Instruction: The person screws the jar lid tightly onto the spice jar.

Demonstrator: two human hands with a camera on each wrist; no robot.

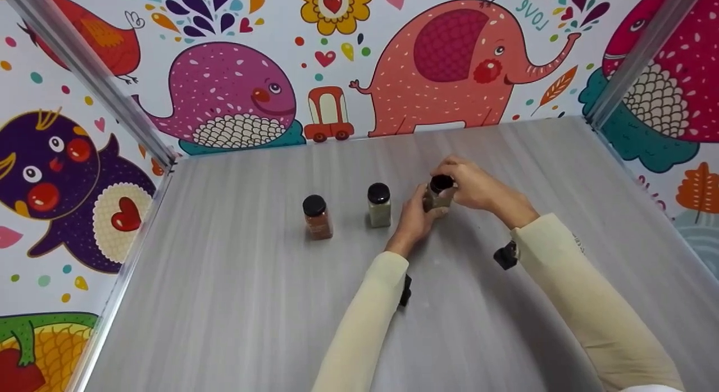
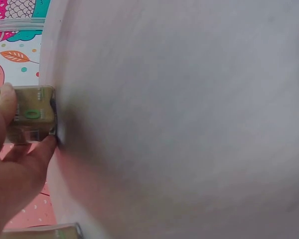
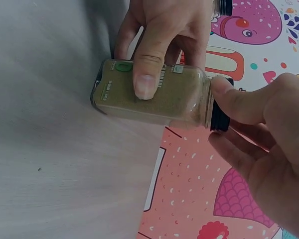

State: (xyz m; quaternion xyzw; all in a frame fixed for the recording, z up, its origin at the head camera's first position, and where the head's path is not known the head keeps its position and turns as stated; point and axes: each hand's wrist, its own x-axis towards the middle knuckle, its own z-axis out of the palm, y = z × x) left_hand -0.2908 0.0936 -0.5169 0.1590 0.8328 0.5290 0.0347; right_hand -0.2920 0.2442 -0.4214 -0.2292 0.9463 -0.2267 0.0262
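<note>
A square glass spice jar [image 3: 154, 94] of greenish-brown powder stands on the table at the right of the row, its label facing the right wrist camera. My left hand [image 1: 415, 218] grips the jar's body, thumb across one side. With thumb and fingers my right hand [image 1: 477, 187] pinches the black lid [image 3: 220, 107] at the jar's neck. In the left wrist view, the jar's lower part shows beside the left thumb, while its lid is out of frame. Just left of my left hand is a second jar [image 1: 380, 209] of pale greenish powder, black lid on.
A third jar [image 1: 319, 223] with reddish contents and a black lid stands farther left. The grey wood-grain table [image 1: 236, 302] meets a wall [image 1: 342, 60] printed with cartoon animals. Metal posts [image 1: 112, 72] rise at the corners.
</note>
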